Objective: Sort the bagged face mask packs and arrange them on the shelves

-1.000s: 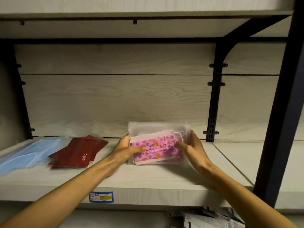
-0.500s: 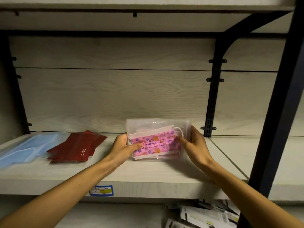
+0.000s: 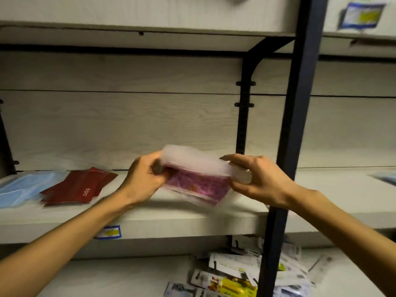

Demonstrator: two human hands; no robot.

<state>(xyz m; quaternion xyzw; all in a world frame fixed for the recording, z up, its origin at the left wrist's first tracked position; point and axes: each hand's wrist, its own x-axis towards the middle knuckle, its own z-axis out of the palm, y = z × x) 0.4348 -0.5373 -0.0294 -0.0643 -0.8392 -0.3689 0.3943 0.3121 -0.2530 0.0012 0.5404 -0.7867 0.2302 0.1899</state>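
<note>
Head view: pink mask packs (image 3: 197, 186) held up just above the shelf (image 3: 171, 219), near its middle, blurred with motion. Left hand (image 3: 142, 179) curled round the left end of the bundle; right hand (image 3: 255, 179) pinching the right end, thumb on top and fingers beneath. Several clear plastic bags stacked together, printed pink masks showing through, empty bag tops fanned out above.

Likely very light. Soft and floppy: bends at the middle, sags if held by one end. Slick film, so bags probably slide over one another and slip out of a loose stack. Not fragile, though easily creased. Best held at both short ends, or flat from below with a thumb pressing down, squeezing the whole stack so no single bag escapes.

Flat red pouches (image 3: 78, 187) fanned on the shelf to the left, matte, with small white lettering. Pale blue masks (image 3: 23, 187) in clear wrap at the far left. Shelf boards pale wood grain, smooth; dark metal post (image 3: 293, 125) on the right. Jumbled packets (image 3: 231, 279) on the lower shelf, print unreadable.
</note>
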